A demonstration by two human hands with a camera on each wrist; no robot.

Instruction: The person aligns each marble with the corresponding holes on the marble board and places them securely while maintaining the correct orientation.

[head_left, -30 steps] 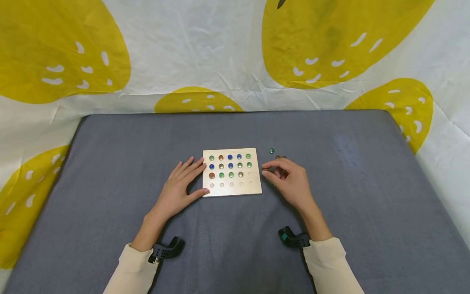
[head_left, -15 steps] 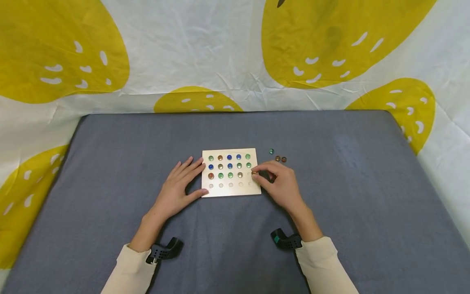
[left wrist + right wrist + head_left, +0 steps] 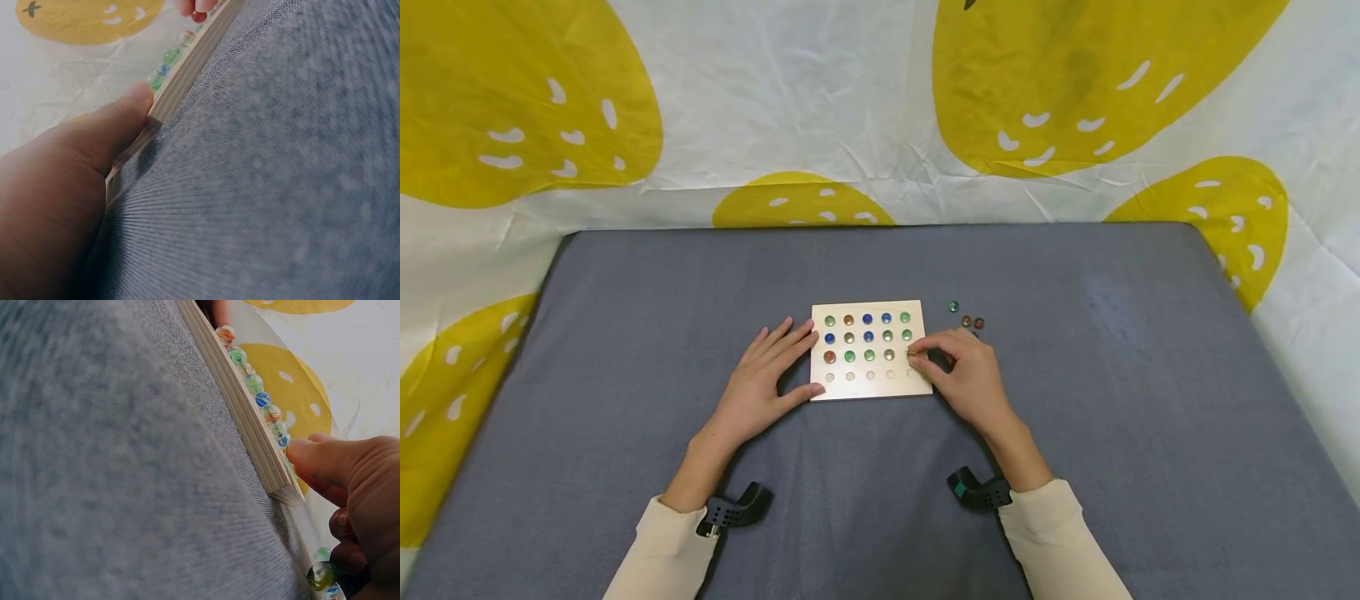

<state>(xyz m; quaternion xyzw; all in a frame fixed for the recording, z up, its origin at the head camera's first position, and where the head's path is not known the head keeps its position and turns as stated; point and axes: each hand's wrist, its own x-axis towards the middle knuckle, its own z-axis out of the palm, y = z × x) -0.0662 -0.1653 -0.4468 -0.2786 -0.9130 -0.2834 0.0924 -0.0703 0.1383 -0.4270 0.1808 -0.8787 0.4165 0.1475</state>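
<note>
the left hand (image 3: 762, 385) lies spread on the left edge of the wooden board (image 3: 859, 347), probably to steady it. the right hand (image 3: 967, 377) pinches 1 marble (image 3: 910, 354) at the board's right side; loose marbles (image 3: 966, 322) lie just beyond, likely for easy reach.

Prob. staged rec. setup: grey cloth-covered tbl (image 3: 1150, 392), yellow-on-white print sheet (image 3: 820, 92) behind, black wrist cams (image 3: 747, 506).
</note>
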